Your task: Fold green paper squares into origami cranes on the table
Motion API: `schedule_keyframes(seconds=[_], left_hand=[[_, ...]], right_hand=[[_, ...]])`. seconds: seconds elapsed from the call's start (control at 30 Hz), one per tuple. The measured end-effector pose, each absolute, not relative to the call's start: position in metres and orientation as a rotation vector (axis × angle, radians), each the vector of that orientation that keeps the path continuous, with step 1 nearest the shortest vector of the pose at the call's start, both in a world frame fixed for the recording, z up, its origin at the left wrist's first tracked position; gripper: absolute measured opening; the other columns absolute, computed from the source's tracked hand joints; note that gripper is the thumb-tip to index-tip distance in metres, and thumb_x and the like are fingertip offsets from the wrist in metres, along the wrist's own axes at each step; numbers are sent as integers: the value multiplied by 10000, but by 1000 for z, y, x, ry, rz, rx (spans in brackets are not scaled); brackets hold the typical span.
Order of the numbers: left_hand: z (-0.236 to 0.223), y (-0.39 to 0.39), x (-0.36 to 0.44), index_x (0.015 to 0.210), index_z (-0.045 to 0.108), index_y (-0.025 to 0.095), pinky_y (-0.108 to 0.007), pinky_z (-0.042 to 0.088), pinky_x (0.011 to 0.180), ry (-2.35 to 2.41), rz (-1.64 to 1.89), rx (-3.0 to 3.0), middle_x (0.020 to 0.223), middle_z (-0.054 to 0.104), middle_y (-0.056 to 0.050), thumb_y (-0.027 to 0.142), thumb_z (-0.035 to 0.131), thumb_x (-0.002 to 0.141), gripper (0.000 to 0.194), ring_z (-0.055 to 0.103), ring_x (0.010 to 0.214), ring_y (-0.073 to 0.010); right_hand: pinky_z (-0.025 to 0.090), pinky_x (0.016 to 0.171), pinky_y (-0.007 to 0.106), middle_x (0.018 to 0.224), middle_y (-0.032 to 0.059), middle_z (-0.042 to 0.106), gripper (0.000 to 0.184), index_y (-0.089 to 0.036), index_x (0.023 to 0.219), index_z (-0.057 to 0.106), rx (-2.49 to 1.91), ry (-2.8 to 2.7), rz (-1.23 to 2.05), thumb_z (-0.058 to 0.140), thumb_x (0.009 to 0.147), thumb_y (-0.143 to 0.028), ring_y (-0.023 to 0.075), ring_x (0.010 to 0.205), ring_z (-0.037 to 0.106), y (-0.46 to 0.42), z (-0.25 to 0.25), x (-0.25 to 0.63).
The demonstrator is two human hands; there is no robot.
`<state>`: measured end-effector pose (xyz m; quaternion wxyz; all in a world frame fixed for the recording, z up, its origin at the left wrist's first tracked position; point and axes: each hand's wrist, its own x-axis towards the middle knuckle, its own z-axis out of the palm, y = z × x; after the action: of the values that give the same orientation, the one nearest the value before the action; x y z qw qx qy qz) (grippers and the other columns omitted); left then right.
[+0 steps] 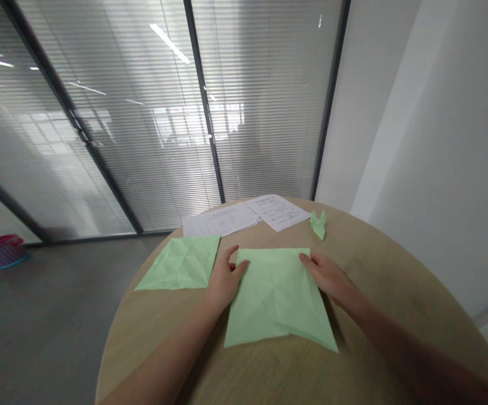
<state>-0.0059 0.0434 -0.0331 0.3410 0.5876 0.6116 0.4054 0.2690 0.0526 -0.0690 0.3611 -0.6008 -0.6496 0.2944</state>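
Centrally, a creased pale green square paper sheet [278, 298] lies between both hands, above the round light-wood surface [379, 270]. At its upper left edge, the left hand [226, 277] has a loose grip, thumb on the sheet and index finger extended, a gap between them; whether it pinches the paper is unclear. The right hand's [323, 273] grip is nearly closed, pinching the upper right corner with the thumb on top. Just left of the left hand lies a second creased pale green paper sheet [185, 261], flat. Beyond are white printed paper pages [278, 211], partly overlapping, and to their right a small folded pale green paper figure [318, 225] with two pointed tips.
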Motion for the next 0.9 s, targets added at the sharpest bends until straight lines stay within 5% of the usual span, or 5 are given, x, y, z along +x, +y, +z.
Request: schedule_keyframes(seconds=[0.2, 0.3, 0.43, 0.6, 0.9], left_hand=[[-32, 41, -5, 1588, 393, 153, -340, 493, 788, 1858, 628, 2022, 823, 724, -45, 285, 601, 953, 681, 698, 812, -240], [-29, 32, 3, 1516, 510, 147, -422, 501, 968, 1962, 422, 2328, 1253, 713, -178, 240, 640, 929, 608, 665, 1154, -328], [-25, 12, 23, 1335, 669, 156, -471, 449, 1131, 1826, 418, 2656, 1494, 588, -167, 132, 593, 933, 410, 530, 1374, -345], [-42, -3, 43, 1244, 705, 161, -421, 503, 1108, 1604, 423, 2664, 1311, 711, -141, 126, 500, 972, 342, 652, 1229, -265], [-65, 12, 33, 1575, 447, 117, -538, 270, 1260, 1723, 229, 2568, 1660, 390, -197, 446, 392, 1042, 629, 344, 1552, -360]], right_hand=[[407, 682, 329, 820, 122, 745, 453, -202, 797, 689, -1872, -2052, 239, 423, 1053, -464, 253, 783, 675, 58, -69, 272], [466, 822, 378, 1065, 150, 767, 313, -193, 1137, 723, -1869, -2054, 10, 536, 1006, -408, 303, 991, 691, 57, -67, 272], [403, 1098, 519, 1528, 183, 557, 623, -168, 1559, 454, -1709, -2006, -260, 559, 954, -277, 366, 1385, 509, 47, -62, 264], [390, 1177, 480, 1529, 173, 570, 524, -148, 1502, 547, -1494, -2302, -97, 467, 1005, -292, 318, 1425, 508, 18, -75, 235], [208, 1271, 548, 1687, 164, 334, 683, -147, 1618, 407, -1632, -2412, 141, 354, 1057, -532, 353, 1573, 287, 23, -91, 227]])
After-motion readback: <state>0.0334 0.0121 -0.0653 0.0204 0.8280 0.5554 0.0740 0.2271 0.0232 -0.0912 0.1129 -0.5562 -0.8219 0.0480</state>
